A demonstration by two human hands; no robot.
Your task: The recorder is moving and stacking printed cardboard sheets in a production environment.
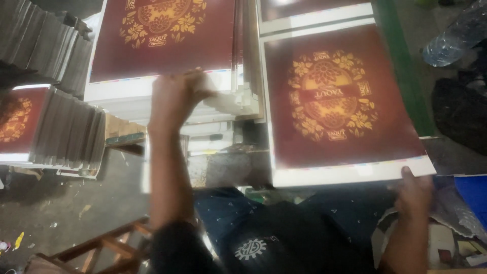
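Dark clothing with small pale specks and a white round emblem fills the bottom of the view, nearest the camera. Both forearms are seen rising from it, and the hands are held well apart.

A grey, littered floor is seen at the lower left, with a wooden frame standing on it. The room is dim.

The right hand is clamped on the near right corner of a sheet, its thumb laid on the white margin. This sheet is maroon, with a gold oval flower ornament at its middle and a white border along the near edge; it is held out flat, just right of centre. Under and behind it, more white-edged sheets are seen.

The left hand is closed on the near white edge of the top sheet of a tall stack at the upper centre, printed with the same maroon and gold pattern.

At the far left, another stack of the same prints is seen, its grey edges fanned. Behind it, grey piles are heaped.

A green strip runs along the right of the held sheet. A clear plastic bottle lies at the upper right, above a black bag. A blue patch shows at the right edge.
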